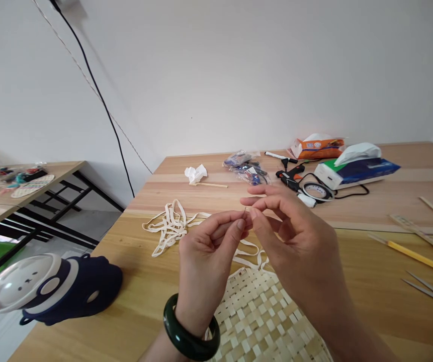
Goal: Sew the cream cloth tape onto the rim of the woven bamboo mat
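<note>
My left hand [204,256], wearing a dark green bangle [189,334], and my right hand [295,241] meet in the middle of the view. Their fingertips pinch a thin, pale sliver [245,213], too small to identify and mostly hidden by the fingers. A tangle of cream flat strips [171,229] lies just beyond my left hand. Below both hands, a woven mat of pale strips [257,322] rests on the wooden table [367,271].
A glue gun [289,176], tissue pack [355,168], orange packet [317,147] and plastic bag of small items [246,167] lie at the table's back. A yellow pencil [416,257] and metal tweezers [429,291] lie right. A navy-and-white device [52,286] sits left.
</note>
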Motion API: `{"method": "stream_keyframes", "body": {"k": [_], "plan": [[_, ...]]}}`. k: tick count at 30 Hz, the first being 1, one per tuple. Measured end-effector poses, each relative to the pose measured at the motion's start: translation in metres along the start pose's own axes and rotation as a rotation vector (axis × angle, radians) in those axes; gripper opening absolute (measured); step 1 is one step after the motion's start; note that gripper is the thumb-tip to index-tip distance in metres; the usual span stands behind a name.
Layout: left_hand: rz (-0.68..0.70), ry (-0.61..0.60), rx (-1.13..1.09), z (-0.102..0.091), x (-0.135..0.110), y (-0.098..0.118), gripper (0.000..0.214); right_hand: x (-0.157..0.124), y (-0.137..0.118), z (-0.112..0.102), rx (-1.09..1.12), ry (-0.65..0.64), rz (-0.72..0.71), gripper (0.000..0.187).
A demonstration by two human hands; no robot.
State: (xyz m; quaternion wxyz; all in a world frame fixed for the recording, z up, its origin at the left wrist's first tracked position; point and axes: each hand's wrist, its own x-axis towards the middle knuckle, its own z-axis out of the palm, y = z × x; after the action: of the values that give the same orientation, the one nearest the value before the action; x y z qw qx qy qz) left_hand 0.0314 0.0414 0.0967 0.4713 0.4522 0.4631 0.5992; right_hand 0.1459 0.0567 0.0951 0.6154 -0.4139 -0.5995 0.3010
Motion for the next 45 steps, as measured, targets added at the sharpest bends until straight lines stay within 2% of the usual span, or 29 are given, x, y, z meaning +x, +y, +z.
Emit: {"method": "stream_keyframes", "body": {"k": [19, 25, 32, 36, 40, 45], "plan": [[0.013, -0.030, 0.004, -0.001, 0.003, -0.003, 0.006, 0.000, 0.005, -0.001, 0.000, -0.011, 0.028, 0.007], [0.058, -0.062, 0.069, -0.003, 0.003, -0.002, 0.014, 0.003, 0.006, -0.001, 0.066, -0.023, 0.125, 0.005], [0.029, -0.107, 0.058, -0.006, 0.004, -0.004, 0.010, 0.009, 0.011, -0.010, 0.172, -0.131, 0.327, 0.018], [0.137, -0.018, 0.029, -0.007, 0.006, -0.002, 0.014, 0.010, 0.011, -0.014, 0.269, -0.179, 0.402, 0.017], [0.129, -0.082, 0.038, -0.009, 0.006, 0.001, 0.016, 0.010, 0.009, -0.013, 0.391, -0.291, 0.473, 0.017], [0.155, -0.086, 0.063, -0.012, 0.006, 0.000, 0.009, 0.009, 0.006, -0.012, 0.447, -0.315, 0.527, 0.019]]}}
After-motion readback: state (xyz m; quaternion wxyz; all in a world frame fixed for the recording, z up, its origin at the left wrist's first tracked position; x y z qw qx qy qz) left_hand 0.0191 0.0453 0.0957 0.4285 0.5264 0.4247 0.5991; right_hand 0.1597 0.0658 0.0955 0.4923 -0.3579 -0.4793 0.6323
